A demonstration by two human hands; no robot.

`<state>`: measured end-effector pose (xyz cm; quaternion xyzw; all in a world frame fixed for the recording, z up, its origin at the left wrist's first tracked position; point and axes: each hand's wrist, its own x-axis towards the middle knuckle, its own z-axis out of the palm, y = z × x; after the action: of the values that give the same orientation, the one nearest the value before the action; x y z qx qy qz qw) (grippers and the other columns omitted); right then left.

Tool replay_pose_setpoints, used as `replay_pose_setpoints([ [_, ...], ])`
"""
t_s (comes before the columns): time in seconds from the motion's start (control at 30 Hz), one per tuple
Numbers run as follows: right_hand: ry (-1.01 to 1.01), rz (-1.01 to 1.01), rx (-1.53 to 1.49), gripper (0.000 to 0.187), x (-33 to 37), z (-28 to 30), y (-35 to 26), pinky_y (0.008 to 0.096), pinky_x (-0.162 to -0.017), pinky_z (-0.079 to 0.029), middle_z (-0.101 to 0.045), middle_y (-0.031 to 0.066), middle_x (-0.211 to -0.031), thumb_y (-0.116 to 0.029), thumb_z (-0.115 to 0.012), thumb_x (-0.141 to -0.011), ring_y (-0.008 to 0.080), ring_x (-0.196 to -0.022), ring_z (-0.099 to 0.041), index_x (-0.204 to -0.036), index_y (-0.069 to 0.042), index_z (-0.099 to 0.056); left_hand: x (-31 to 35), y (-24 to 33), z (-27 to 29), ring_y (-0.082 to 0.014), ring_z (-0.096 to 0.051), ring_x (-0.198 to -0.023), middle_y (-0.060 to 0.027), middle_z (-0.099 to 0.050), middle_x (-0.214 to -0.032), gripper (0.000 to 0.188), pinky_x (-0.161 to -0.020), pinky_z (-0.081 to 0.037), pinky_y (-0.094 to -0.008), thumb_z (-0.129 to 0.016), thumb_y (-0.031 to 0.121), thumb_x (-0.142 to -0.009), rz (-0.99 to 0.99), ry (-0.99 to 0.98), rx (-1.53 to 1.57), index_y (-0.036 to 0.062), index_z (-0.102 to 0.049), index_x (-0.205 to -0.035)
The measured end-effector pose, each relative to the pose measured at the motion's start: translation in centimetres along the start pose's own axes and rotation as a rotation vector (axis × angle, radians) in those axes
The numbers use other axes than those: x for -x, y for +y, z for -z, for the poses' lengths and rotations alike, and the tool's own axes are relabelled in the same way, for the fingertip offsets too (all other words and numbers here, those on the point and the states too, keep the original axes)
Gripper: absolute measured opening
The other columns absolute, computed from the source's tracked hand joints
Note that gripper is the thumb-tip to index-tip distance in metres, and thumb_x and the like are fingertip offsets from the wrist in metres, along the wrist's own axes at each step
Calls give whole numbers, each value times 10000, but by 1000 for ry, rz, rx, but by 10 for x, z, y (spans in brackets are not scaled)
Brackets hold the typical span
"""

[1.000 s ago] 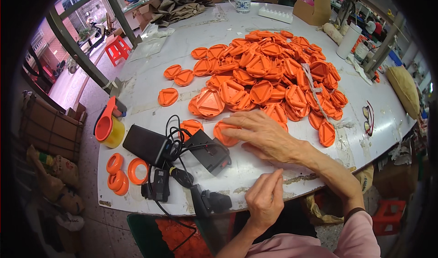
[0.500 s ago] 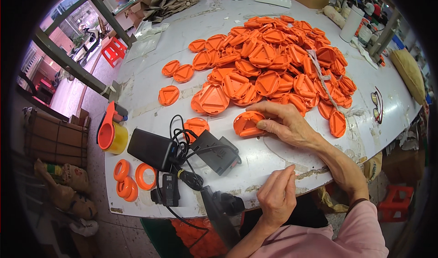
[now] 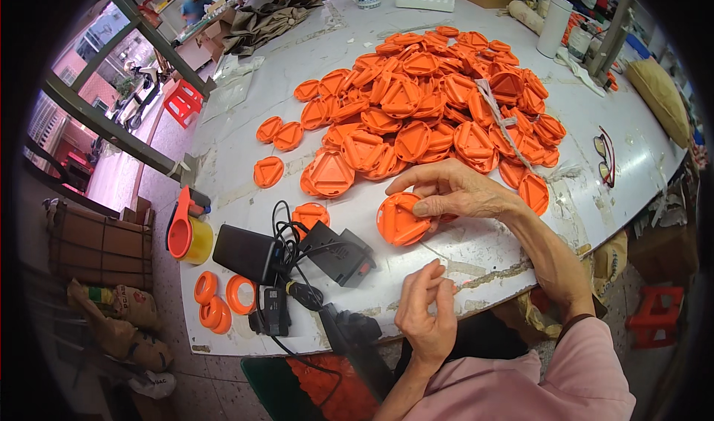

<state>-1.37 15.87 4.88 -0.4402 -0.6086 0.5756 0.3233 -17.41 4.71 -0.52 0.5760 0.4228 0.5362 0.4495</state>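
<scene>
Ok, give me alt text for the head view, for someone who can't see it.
The right hand grips a round orange plastic cap at the near edge of a large pile of orange caps on a white table. The left hand hovers near the table edge, fingers pinched, beside black devices with cables.

A round white table (image 3: 595, 123) carries a heap of orange caps (image 3: 439, 108), black boxes (image 3: 249, 254), cables, perhaps 3 orange rings (image 3: 223, 302).

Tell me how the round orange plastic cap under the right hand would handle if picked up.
The round orange plastic cap probably stays stiff: it keeps its shape under the right hand. Likely light, being thin and shallow. Flat-based, it looks unlikely to roll.
</scene>
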Motion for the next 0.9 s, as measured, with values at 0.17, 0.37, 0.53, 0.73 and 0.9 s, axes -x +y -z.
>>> replay_pose_setpoints([
  [0.17, -34, 21, -17, 415, 5, 4, -7, 185, -512, -405, -580, -19, -702, -192, -649, -839, 48, -591, -538, -1225, -64, -566, -1, -4, 0, -176, -622, -753, -162, -512, -1039, 376, -636, -566, -286, -537, -104, -826, 9, 45, 68, -72, -464, -1194],
  [0.37, -108, 0, -32, 385, 10, 8, -8, 201, -525, -352, -527, -60, -697, -145, -668, -836, 24, -578, -435, -1199, -48, -584, -3, 9, -6, -179, -605, -750, -166, -489, -1060, 621, -642, -555, -294, -532, -68, -844, 71, 129, 232, -16, -223, -1380],
  [0.53, -206, -14, -15, 399, 10, 9, -10, 215, -594, -447, -607, 36, -794, -172, -604, -828, 82, -653, -563, -1204, -45, -570, -8, 12, -4, -165, -599, -733, -164, -539, -987, 671, -638, -549, -289, -507, 27, -901, 127, 129, 314, 14, -107, -1439],
  [0.73, -315, 9, -48, 383, 16, 7, -12, 230, -623, -539, -617, 59, -868, -174, -604, -892, 102, -754, -593, -1242, -31, -543, -10, 12, -1, -176, -605, -646, -163, -586, -847, 610, -593, -530, -268, -476, 55, -929, 170, 126, 319, -25, -132, -1425],
  [0.9, -272, 37, -90, 409, 34, 12, 0, 266, -702, -575, -562, 124, -1137, -200, -578, -907, 177, -917, -608, -1264, -9, -520, -8, 3, -3, -132, -592, -575, -118, -600, -775, 441, -504, -542, -257, -494, 60, -931, 124, 107, 203, -50, -362, -1337],
])
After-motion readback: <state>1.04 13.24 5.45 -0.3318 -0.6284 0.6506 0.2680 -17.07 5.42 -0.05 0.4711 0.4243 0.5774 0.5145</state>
